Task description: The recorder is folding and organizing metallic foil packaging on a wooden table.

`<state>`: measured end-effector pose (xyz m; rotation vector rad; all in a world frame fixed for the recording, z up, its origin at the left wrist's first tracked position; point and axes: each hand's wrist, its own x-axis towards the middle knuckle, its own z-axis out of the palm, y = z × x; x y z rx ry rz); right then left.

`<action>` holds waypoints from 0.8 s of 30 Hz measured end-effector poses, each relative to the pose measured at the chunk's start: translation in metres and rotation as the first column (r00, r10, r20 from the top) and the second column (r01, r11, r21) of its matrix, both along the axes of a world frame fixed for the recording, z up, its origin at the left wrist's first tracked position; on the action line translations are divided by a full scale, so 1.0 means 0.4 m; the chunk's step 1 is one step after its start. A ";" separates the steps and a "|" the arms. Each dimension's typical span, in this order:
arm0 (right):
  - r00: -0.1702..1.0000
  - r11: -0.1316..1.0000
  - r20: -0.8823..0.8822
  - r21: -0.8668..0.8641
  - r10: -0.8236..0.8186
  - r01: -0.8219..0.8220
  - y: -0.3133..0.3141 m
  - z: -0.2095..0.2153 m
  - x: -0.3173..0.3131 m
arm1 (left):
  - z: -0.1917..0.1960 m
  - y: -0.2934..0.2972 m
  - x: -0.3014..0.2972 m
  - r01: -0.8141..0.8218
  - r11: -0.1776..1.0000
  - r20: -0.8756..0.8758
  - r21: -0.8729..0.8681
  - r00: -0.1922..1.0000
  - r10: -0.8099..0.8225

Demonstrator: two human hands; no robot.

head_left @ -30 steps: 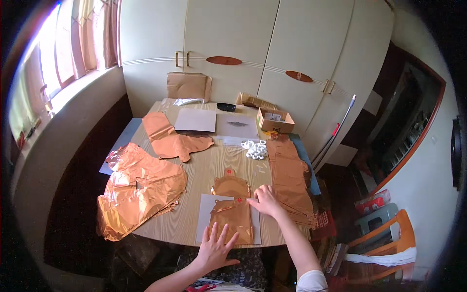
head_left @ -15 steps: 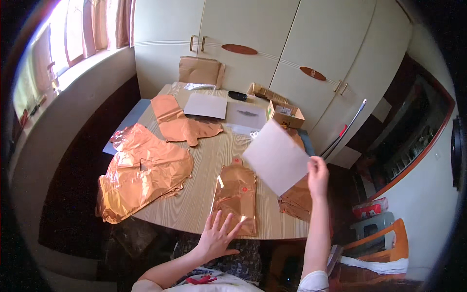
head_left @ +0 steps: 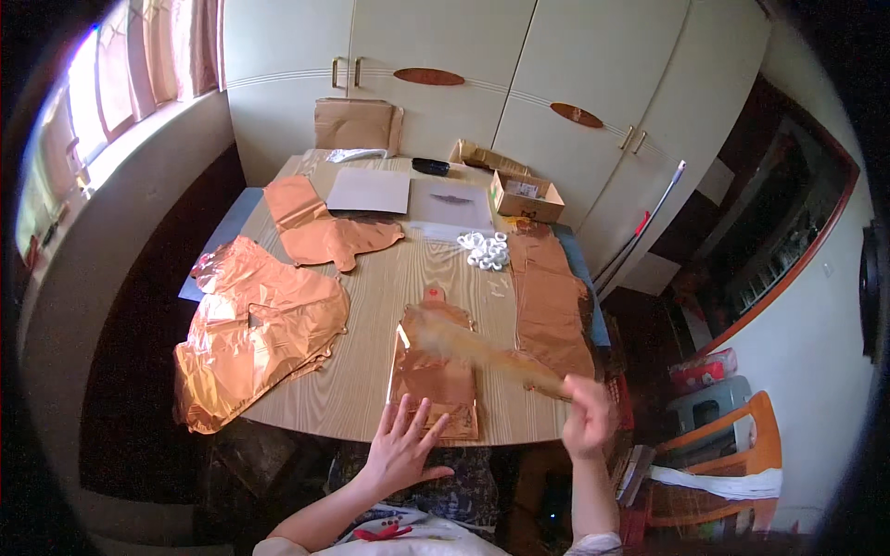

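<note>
A copper-coloured foil piece (head_left: 434,378), folded into a flat rectangle with a small rounded tab at its far end, lies at the table's near edge. My left hand (head_left: 403,449) rests on its near end, fingers spread, palm down. Above its right side, my right hand (head_left: 589,417) grips one end of a thin rectangular sheet (head_left: 496,354). The sheet is tilted almost edge-on and smeared by motion; its far end hangs over the folded foil. Whether it touches the foil, I cannot tell.
Unfolded copper foil (head_left: 278,334) spreads at left, with more foil (head_left: 324,230) behind it and a foil stack (head_left: 552,310) at right. White rings (head_left: 487,250) are heaped near a small cardboard box (head_left: 527,196). A white sheet (head_left: 369,190) lies farther back. An orange-framed chair (head_left: 765,435) stands right.
The sheet in my right hand has swung from showing its pale broad face to nearly edge-on, lower over the folded foil. The white rings now show fully. My left hand stays on the foil.
</note>
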<state>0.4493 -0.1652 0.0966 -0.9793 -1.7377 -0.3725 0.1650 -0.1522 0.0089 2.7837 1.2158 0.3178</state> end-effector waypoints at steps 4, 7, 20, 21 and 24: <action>0.995 0.997 0.097 0.071 0.006 -0.013 -0.083 -0.063 -0.045 | -0.028 0.003 -0.009 0.026 0.993 0.128 -0.117 0.992 -0.011; 0.995 0.997 0.101 0.076 0.019 -0.027 -0.133 -0.094 -0.060 | -0.027 0.002 -0.037 -0.036 0.999 0.210 -0.040 0.977 0.044; 0.898 0.914 0.331 -0.375 0.289 -0.156 -0.200 -0.237 -0.068 | 0.085 -0.017 -0.108 0.055 0.967 0.253 -0.247 0.967 0.009; 0.891 0.901 0.329 -0.398 0.312 -0.169 -0.194 -0.236 -0.065 | 0.079 -0.019 -0.080 0.083 0.974 0.234 -0.211 0.972 -0.032; 0.883 0.853 0.281 -0.479 0.375 -0.210 -0.173 -0.219 -0.056 | 0.065 -0.010 -0.029 0.095 0.992 0.083 -0.076 0.993 -0.089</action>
